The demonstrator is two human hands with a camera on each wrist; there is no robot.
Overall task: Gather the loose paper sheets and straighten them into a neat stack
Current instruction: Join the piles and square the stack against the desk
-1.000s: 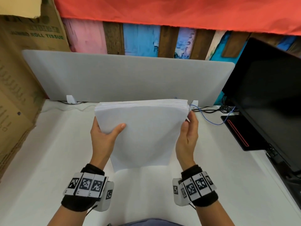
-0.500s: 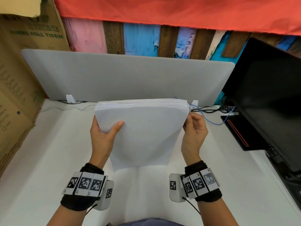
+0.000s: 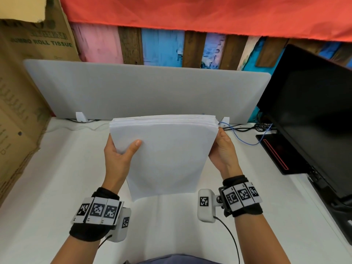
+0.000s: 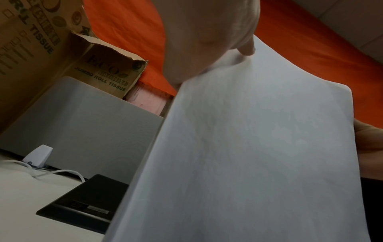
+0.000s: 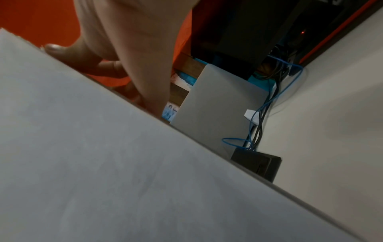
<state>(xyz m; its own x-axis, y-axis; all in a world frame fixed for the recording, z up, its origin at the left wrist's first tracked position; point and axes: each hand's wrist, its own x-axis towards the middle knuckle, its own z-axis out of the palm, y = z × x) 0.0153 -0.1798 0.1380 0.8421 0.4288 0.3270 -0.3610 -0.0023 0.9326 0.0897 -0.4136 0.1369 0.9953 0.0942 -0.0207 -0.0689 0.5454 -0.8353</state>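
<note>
A thick stack of white paper sheets (image 3: pixel 167 153) stands upright on its short edge over the white table (image 3: pixel 57 168), its top edges nearly even. My left hand (image 3: pixel 122 157) grips the left side, thumb across the front sheet and fingers behind. My right hand (image 3: pixel 222 149) holds the right edge near the top corner, thumb along the edge and fingers curled behind. The left wrist view shows the stack (image 4: pixel 248 147) bowed under my left hand (image 4: pixel 207 41). In the right wrist view my right hand (image 5: pixel 128 49) curls behind the stack (image 5: pixel 103 163).
A grey divider panel (image 3: pixel 142 88) runs across the back of the table. A black monitor (image 3: pixel 314 111) and its base stand at the right, with a blue cable (image 3: pixel 245 138) beside them. A cardboard box (image 3: pixel 19 92) walls the left. A flat black device (image 4: pixel 82 204) lies behind the stack.
My right hand shifted its hold on the right edge and its wrist swung outward to the right. The stack and my left hand have barely moved.
</note>
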